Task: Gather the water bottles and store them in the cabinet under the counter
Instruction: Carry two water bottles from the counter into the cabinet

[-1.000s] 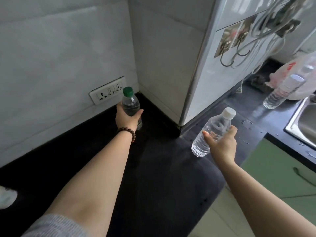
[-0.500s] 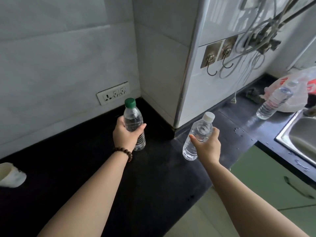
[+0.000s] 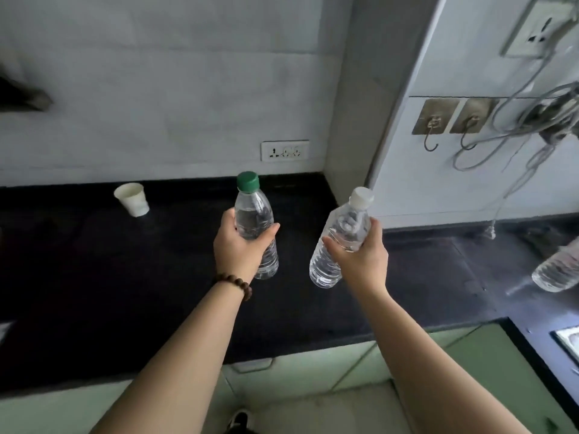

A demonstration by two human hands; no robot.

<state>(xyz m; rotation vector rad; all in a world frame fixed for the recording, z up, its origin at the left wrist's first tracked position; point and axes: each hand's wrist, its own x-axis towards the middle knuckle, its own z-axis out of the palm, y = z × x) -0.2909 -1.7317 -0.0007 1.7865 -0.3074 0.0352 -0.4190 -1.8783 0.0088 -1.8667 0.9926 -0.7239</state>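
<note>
My left hand [image 3: 239, 247] grips a clear water bottle with a green cap [image 3: 253, 214], held upright above the black counter [image 3: 125, 277]. In my right hand [image 3: 360, 256] is a second clear bottle with a white cap [image 3: 343, 234], tilted with its cap up and to the right. A third water bottle [image 3: 556, 270] shows at the right edge over the counter, partly cut off. Pale green cabinet fronts [image 3: 313, 374] run below the counter edge, closed as far as I can see.
A white paper cup [image 3: 133, 199] stands on the counter at the back left. A wall socket [image 3: 284, 151] sits behind the bottles. Metal hooks [image 3: 434, 126] and hanging cables [image 3: 513, 142] are on the right wall. A sink corner [image 3: 568, 339] shows at the far right.
Both hands have lifted their bottles off the counter and drawn them back toward me. The view has swung left, bringing the paper cup and cabinet fronts into sight.
</note>
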